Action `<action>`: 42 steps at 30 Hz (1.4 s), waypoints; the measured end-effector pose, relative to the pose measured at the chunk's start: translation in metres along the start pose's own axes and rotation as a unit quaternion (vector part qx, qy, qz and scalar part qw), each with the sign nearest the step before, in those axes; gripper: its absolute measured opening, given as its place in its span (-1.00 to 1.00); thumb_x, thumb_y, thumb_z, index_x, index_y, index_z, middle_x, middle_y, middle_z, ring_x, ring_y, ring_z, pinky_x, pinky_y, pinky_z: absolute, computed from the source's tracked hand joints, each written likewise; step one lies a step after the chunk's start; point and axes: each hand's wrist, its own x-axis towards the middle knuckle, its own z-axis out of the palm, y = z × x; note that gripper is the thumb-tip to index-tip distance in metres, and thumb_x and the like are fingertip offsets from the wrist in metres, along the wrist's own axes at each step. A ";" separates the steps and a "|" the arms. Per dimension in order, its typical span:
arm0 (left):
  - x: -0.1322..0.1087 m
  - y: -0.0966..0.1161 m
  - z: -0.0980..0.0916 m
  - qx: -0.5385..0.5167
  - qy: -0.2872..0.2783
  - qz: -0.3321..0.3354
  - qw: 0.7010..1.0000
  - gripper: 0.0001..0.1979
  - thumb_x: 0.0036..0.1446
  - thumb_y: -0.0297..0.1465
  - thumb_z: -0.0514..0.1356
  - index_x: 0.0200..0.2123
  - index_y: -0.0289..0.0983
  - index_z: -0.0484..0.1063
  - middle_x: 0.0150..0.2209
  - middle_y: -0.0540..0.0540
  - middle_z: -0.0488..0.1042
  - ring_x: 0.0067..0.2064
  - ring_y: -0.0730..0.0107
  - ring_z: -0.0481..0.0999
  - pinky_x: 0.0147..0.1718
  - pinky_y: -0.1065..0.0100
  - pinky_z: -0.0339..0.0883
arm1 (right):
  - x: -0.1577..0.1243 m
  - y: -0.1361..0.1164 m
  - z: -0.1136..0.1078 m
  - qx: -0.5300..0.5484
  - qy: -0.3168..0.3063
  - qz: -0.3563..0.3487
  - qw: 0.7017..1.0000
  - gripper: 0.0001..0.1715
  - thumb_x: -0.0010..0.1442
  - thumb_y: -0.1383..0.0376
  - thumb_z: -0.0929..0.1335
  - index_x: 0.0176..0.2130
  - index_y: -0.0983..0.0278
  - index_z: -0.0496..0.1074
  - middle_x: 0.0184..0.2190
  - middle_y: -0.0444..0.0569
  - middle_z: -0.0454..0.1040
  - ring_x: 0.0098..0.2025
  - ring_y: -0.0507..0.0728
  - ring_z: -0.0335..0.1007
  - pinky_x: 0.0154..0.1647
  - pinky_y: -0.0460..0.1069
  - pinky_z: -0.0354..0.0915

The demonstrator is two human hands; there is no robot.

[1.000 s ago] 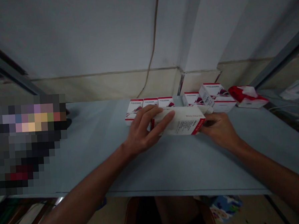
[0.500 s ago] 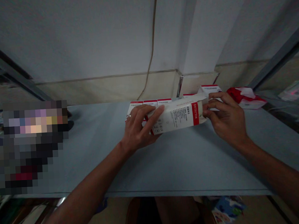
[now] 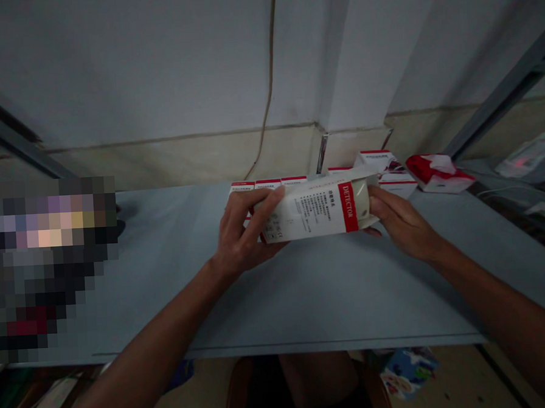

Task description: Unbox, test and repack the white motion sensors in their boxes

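- The 2 hands have the box (image 3: 316, 211) between them over the table (image 3: 314, 293), both touching it, so neither is nearer.
- Its long axis runs left to right, the right end slightly higher; the open end faces the right hand (image 3: 404, 221).
- The left hand (image 3: 241, 230) is closed around the left end. The right's fingers bunch at the opening (whether they pinch anything inside, I can't tell from here).
- The box is white, with small dark print, a red band reading "DETECTOR" and a raised flap at the opening.
- Just behind are 3 cartons (image 3: 294, 181) in a row; further right are more packs (image 3: 377, 162) and a red-and-white packet (image 3: 439, 174).
- Beyond, a cord (image 3: 270, 76) hangs down the wall (image 3: 155, 64).
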 end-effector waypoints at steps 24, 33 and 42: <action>-0.001 0.005 0.002 -0.143 -0.295 -0.019 0.944 0.00 0.23 0.00 0.35 0.52 -0.29 -0.02 0.34 -0.44 0.30 0.37 -0.20 0.31 0.29 -0.27 0.35 | 0.013 0.023 -0.004 0.273 0.302 0.037 0.913 -0.67 0.28 0.25 0.44 -0.51 0.19 0.41 -0.56 -0.19 0.41 -0.40 0.07 0.61 -0.36 -0.05 0.65; 0.001 0.008 0.005 -0.090 -0.088 -0.040 0.991 -0.31 0.39 -0.34 0.26 0.50 -0.07 0.10 0.29 -0.31 0.39 0.23 0.11 0.51 0.07 0.16 0.58 | -0.015 -0.018 0.048 0.223 0.099 0.077 0.967 -0.64 0.40 0.02 0.40 -0.34 0.17 0.50 -0.43 -0.13 0.54 -0.40 0.08 0.58 -0.30 0.04 0.64; -0.012 -0.015 -0.006 0.053 0.016 -0.016 0.998 -0.46 0.45 -0.38 0.17 0.42 0.10 0.23 0.40 -0.11 0.35 0.26 0.08 0.55 0.10 0.06 0.60 | -0.003 -0.012 0.007 0.023 0.255 -0.085 0.963 -0.50 0.44 0.17 0.36 -0.55 0.21 0.39 -0.57 -0.08 0.50 -0.54 0.07 0.49 -0.55 -0.02 0.29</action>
